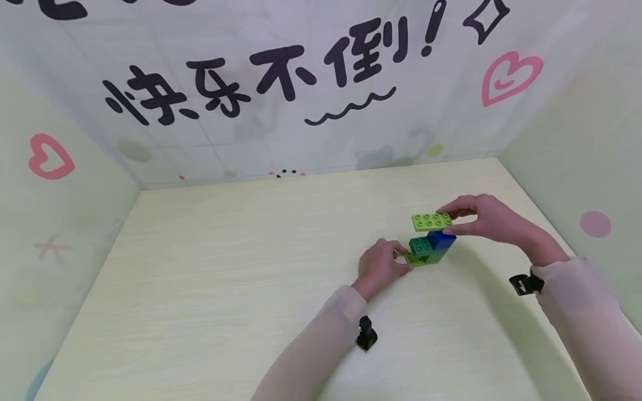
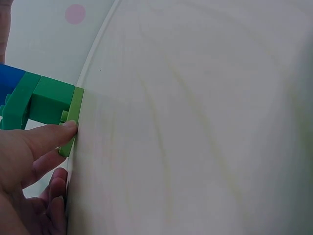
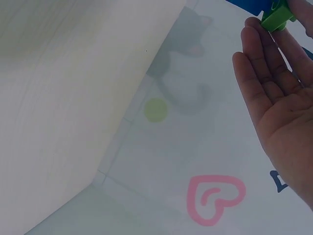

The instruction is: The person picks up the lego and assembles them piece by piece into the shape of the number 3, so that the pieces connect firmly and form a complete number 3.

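A small stack of toy building bricks stands on the right part of the table. My left hand [image 1: 378, 264] pinches its light green bottom plate [image 2: 76, 105] between thumb and finger. Above that plate are a green block [image 2: 51, 98], a dark green studded brick [image 1: 420, 246] and a blue brick [image 1: 441, 240]. My right hand [image 1: 486, 220] pinches the right end of a light green studded brick [image 1: 430, 223] level above the blue one. Whether these two are joined I cannot tell. The right wrist view shows only part of the held brick [image 3: 276, 17], at its top edge.
The pale wooden table [image 1: 225, 278] meets a printed white backdrop [image 1: 281, 139] behind and at both sides. The right side wall [image 1: 592, 167] is close to the right forearm. A black wrist mount [image 1: 367, 334] sits on the left sleeve, another [image 1: 526, 284] on the right.
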